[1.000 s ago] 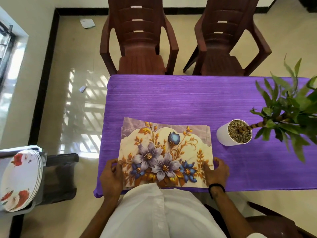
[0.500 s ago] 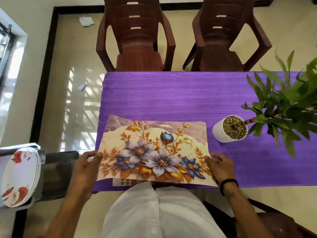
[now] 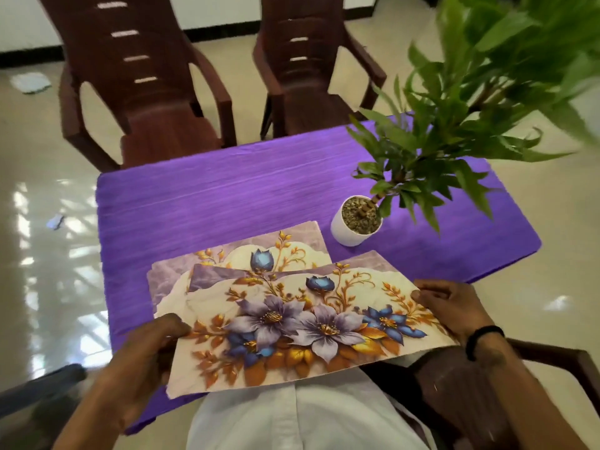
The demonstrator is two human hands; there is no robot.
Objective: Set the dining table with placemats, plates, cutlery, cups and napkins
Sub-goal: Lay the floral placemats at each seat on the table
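Two hands grip one floral placemat (image 3: 311, 323) by its ends, left hand (image 3: 146, 349) and right hand (image 3: 454, 310), above the other placemats (image 3: 233, 264) on the purple desk (image 3: 227, 196).

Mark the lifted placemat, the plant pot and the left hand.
lifted placemat (image 3: 311, 323), head view, centre of its flower print
plant pot (image 3: 344, 230), head view, white side wall
left hand (image 3: 146, 355), head view, back of the hand

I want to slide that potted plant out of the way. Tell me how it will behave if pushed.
The potted plant looks top-heavy: its leaves spread far wider than the small white pot, so a high push could tip it. It stands on a purple tablecloth, which may drag and bunch rather than let it glide. The pebbles on top might spill.
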